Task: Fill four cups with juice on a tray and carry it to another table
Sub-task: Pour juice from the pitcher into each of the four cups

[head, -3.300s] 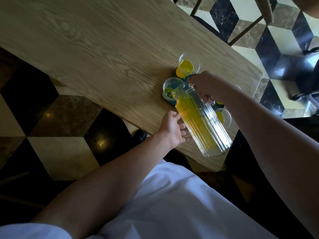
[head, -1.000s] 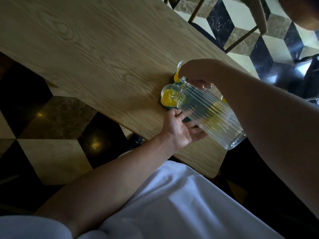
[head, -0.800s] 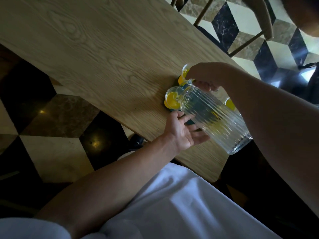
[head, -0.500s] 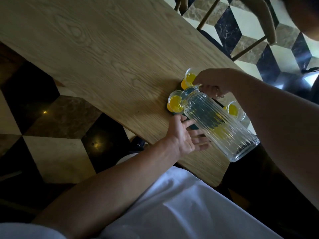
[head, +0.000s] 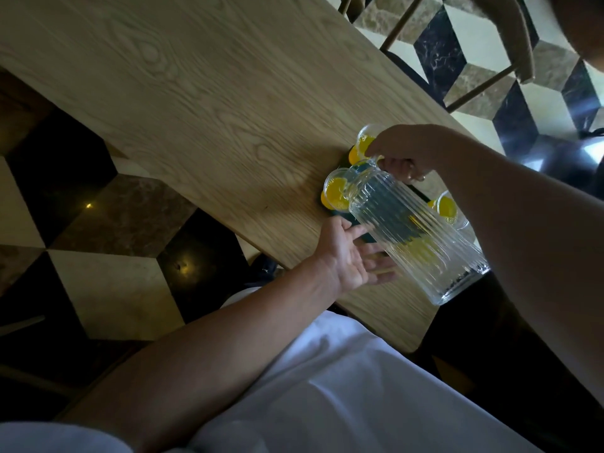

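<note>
Glass jug, nearly drained, tips over a cup on the tray; right hand grips its neck, left hand spreads beneath. Ribbed walls look slippery, breakable.

A long wooden table with a pale, strong grain is running across the view from the upper left to the lower right. Its corner nearest to the camera is rounded. Under and around the table, a floor of polished stone tiles is showing a cube pattern in black, brown and cream. Small points of light are reflecting on the dark tiles to the left of the table. Beyond the far edge of the table, a chair with thin legs and a curved back is standing on the same pattern, and bright light is shining on the tiles there.
</note>
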